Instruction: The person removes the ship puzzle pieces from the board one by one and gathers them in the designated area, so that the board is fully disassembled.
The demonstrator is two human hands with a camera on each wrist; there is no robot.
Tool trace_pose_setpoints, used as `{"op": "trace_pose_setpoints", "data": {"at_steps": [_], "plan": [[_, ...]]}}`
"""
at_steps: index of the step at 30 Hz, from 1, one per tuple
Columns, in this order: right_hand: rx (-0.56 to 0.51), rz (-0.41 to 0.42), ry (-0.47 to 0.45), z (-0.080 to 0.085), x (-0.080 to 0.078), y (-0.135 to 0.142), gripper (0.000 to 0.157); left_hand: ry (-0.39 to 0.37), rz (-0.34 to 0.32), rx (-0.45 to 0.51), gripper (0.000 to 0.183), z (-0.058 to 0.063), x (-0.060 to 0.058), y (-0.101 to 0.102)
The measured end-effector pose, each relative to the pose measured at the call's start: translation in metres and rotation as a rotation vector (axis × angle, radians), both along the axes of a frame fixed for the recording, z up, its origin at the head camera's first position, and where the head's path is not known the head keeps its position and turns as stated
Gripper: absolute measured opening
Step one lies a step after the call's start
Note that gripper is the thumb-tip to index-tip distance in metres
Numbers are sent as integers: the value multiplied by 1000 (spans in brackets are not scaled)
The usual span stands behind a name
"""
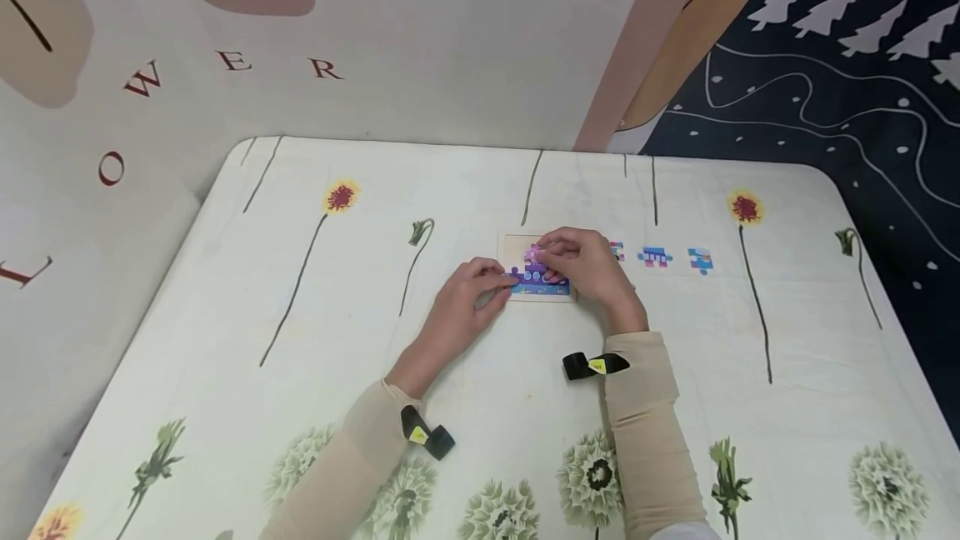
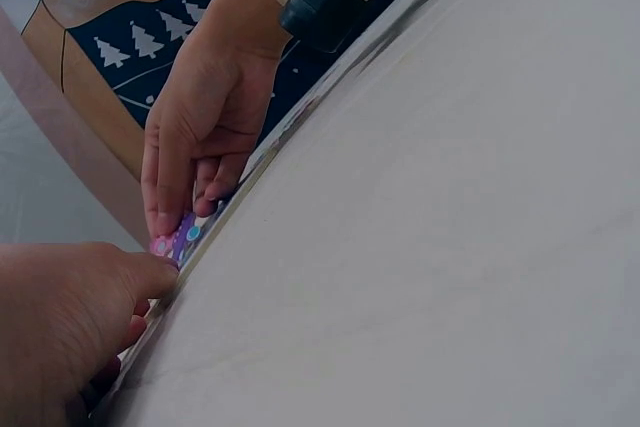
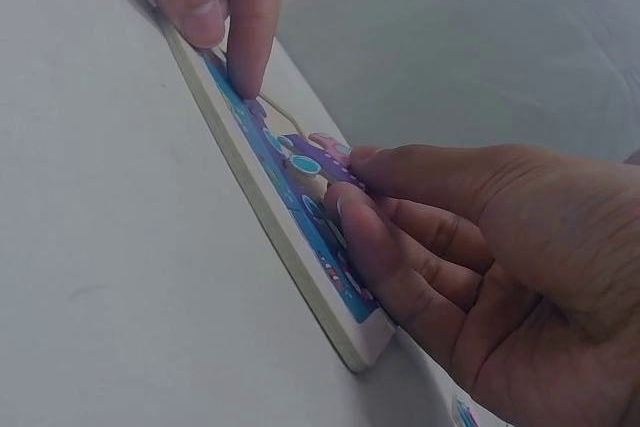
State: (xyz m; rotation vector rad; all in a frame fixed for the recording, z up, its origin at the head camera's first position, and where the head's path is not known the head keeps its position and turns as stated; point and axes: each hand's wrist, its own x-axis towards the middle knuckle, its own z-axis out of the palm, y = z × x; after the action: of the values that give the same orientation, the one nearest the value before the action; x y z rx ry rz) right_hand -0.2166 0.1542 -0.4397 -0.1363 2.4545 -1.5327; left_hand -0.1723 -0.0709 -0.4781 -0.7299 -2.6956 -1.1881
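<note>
Your right hand (image 1: 588,265) pinches a pink-purple piece (image 3: 328,159), tilted over the board (image 1: 513,250), long axis unclear; your left hand (image 1: 465,298) extends fingers onto the board's left end.

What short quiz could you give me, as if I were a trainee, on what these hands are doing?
1. Multiple choice: what does the right hand pinch?
A: a pen
B: a puzzle piece
C: a wristband

2. Fill the gap: in the head view, the left hand has its fingers at the ____ side of the puzzle tray.

3. True or false: every puzzle piece in view is inside the puzzle tray.

Key:
1. B.
2. Left.
3. False: loose pieces lie on the table, to the right of the tray in the head view.
</note>
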Motion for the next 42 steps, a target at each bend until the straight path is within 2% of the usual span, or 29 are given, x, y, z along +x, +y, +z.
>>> {"op": "trace_pose_setpoints", "data": {"at_steps": [7,12,17,24,29,34,42], "plan": [[10,-17,4,5,1,3,17,-7,11,-1,18,2,0,0],[1,-30,7,11,6,16,18,-23,8,-8,19,1,1,0],[38,-55,21,16,17,50,25,-22,9,-16,19,1,1,0],[122,-126,26,21,38,113,29,-21,6,-15,18,1,0,-1],[170,-144,-17,17,50,145,29,-22,3,-16,19,1,0,-1],[166,-104,-60,8,52,155,29,-32,5,-12,19,0,-1,-1],[207,-86,-42,5,49,156,25,-39,4,-21,19,0,-1,1]]}}
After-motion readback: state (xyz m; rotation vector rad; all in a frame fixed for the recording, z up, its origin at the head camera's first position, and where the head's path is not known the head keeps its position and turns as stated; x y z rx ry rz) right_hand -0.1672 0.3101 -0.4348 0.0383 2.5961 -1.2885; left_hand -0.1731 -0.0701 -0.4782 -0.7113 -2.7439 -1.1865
